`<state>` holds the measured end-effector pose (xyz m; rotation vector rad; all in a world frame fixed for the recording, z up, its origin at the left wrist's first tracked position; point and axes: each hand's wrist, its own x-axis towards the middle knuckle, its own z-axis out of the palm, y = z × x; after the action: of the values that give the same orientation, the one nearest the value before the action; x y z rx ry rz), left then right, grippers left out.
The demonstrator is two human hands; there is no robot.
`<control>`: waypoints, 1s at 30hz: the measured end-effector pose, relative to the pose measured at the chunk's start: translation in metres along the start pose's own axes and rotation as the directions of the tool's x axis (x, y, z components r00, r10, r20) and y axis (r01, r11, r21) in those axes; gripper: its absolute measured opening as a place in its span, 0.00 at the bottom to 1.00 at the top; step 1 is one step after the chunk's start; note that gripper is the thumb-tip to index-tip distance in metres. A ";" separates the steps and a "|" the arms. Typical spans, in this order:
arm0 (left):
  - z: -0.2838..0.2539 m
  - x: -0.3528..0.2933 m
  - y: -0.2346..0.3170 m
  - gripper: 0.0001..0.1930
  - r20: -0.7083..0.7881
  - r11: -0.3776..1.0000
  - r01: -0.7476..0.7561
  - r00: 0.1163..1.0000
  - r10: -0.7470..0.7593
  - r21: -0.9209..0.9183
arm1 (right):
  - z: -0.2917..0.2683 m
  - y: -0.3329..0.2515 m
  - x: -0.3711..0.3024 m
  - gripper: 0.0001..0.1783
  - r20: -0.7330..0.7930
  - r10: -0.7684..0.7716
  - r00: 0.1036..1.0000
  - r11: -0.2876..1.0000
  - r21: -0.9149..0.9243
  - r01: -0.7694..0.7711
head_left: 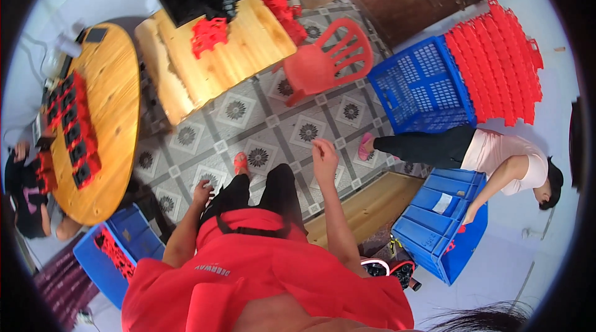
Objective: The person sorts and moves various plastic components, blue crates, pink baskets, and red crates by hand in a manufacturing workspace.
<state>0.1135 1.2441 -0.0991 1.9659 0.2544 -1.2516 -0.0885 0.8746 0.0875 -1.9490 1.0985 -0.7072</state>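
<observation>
I stand upright, both forearms reaching forward. My left hand (203,192) hangs beside my left thigh, fingers loosely apart and nothing in them. My right hand (325,159) is raised in front over the tiled floor (248,127); its fingers are curled together and no object shows in them. Neither hand touches anything. The nearest furniture ahead is a red plastic chair (308,69) beside a wooden table (239,53), on which red plastic parts (209,35) lie.
At left, an oval wooden table (112,108) holds a row of red-and-black parts (77,133); a person (31,208) sits there. At right, another person (506,161) reaches into a blue crate (434,208). A blue basket (422,87) adjoins stacked red parts (496,62). Another blue bin (133,233) stands lower left.
</observation>
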 end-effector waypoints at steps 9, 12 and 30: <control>0.052 -0.006 0.023 0.21 -0.119 0.992 0.092 0.988 -0.103 -0.091 | -0.012 0.186 0.276 0.29 -0.026 0.198 0.980 0.971 -0.132 -0.200; 0.082 -0.014 0.045 0.21 -0.202 0.985 0.165 0.967 -0.152 0.051 | -0.015 0.237 0.375 0.40 -0.068 0.279 0.958 0.894 -0.346 -0.285; 0.103 0.025 0.081 0.21 0.049 0.884 0.034 0.997 -0.064 0.467 | -0.012 0.288 0.420 0.24 0.187 0.605 0.774 0.776 -0.359 -0.519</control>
<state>0.0990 1.1117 -0.1011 2.3278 -0.0389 -1.5115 -0.0272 0.4077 -0.1073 -1.7211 1.5611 0.0852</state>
